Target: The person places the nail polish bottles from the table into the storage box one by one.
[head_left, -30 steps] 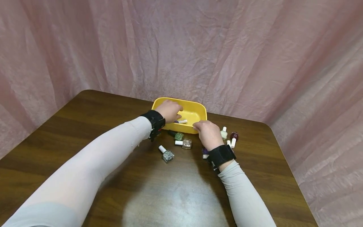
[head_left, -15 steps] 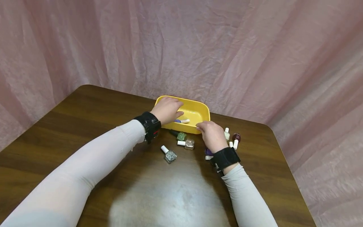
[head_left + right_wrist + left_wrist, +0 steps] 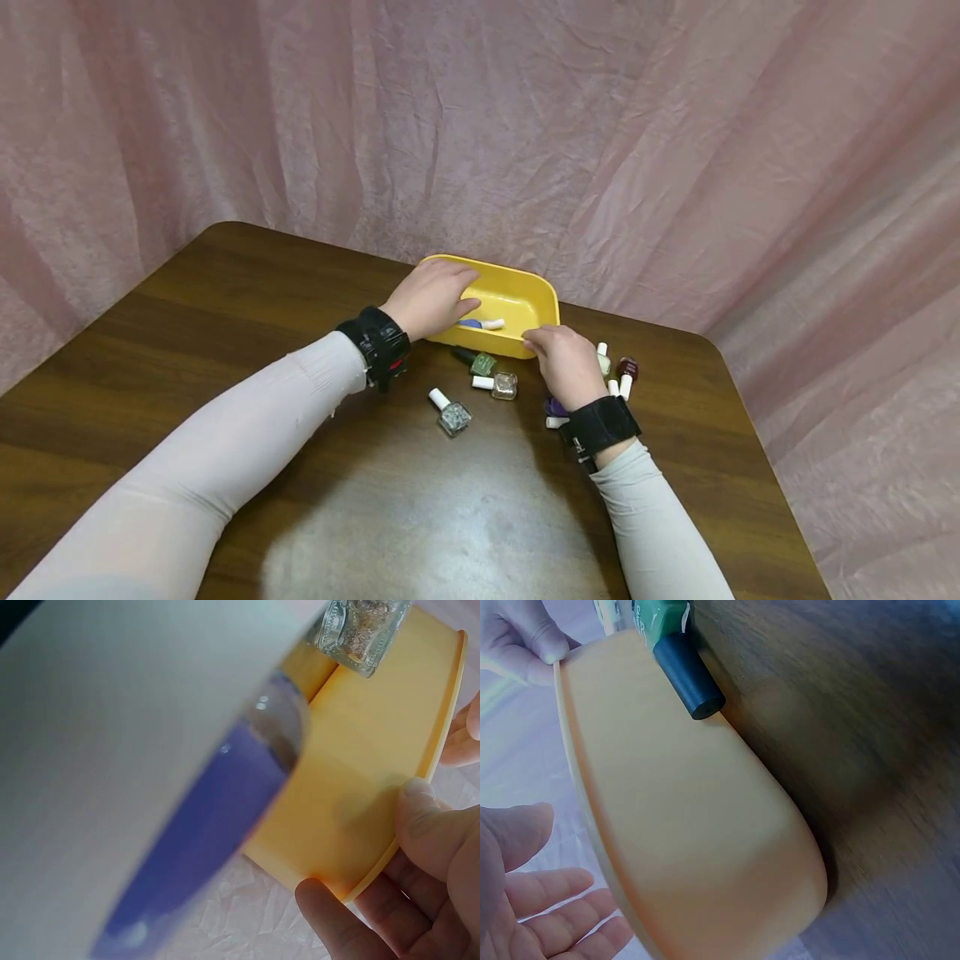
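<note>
We see a brown desk [image 3: 390, 517] beneath our left hand [image 3: 433, 297] and right hand [image 3: 567, 360]. A yellow bin [image 3: 483, 339] sits between them; our right hand pinches its near right rim, while our left, fingers loosely spread and gripping nothing, is over its left end. Between the hands, nearer us, lie a green bottle [image 3: 482, 363], a glittery bottle [image 3: 505, 386] and a silver-flecked bottle [image 3: 453, 419]; a blue bottle [image 3: 471, 323] lies inside, beside our left thumb.

Yellow tray [image 3: 682, 825] cropped, left wrist view; purple bottle [image 3: 199, 832] blurred, right.
</note>
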`<state>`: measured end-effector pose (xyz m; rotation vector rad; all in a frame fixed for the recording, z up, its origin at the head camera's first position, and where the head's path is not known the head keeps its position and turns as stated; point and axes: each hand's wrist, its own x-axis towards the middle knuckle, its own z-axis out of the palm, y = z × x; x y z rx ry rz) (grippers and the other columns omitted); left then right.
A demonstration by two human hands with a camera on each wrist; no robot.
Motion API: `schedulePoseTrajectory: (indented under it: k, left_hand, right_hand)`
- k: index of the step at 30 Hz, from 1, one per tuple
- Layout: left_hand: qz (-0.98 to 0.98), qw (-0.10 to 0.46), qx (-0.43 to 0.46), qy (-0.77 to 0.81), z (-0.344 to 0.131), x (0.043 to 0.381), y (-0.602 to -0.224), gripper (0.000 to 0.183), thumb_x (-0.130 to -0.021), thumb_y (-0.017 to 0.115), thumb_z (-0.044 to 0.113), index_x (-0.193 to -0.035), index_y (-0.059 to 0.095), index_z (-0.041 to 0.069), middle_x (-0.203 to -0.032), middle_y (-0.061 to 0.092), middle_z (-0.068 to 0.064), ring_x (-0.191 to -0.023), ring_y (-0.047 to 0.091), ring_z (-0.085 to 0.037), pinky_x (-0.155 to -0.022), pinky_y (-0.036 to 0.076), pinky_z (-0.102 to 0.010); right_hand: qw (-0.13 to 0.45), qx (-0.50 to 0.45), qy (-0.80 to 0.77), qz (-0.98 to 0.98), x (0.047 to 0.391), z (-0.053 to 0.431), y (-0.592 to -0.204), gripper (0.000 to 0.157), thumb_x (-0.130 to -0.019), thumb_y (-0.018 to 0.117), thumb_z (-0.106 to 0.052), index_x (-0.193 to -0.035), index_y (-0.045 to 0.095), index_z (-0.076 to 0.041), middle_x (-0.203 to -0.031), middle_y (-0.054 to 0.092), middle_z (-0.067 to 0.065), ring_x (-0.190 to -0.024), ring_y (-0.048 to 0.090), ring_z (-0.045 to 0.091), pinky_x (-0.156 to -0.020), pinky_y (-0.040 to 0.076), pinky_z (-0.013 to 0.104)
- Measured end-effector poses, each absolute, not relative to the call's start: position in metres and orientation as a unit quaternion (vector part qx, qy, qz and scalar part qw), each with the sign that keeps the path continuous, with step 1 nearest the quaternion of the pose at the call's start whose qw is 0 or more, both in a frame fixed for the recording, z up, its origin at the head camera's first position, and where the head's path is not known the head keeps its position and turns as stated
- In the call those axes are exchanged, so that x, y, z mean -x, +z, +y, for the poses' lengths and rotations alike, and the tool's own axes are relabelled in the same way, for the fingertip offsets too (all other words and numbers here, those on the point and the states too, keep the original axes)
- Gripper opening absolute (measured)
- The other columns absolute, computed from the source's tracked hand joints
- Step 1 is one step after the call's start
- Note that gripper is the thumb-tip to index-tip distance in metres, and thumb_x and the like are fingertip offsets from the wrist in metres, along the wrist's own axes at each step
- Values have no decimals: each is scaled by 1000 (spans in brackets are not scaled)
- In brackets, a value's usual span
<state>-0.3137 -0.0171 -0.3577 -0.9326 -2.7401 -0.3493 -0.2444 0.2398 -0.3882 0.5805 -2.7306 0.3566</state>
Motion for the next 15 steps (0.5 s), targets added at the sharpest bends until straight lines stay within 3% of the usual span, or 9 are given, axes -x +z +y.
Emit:
schedulePoseTrajectory:
  k: [15]
  left_hand:
    - [-903,162,376,-132,-35,286,-357,48,-106,78,28,-142,68,-1,-139,71,-16,-134,63,-36,-125,38,-49]
  right_hand:
    - [158,-203,124,-958,245,247,-386,15,-106,75,-13,-115,84,-5,-109,82,11,-104,76,33,-90,61,52]
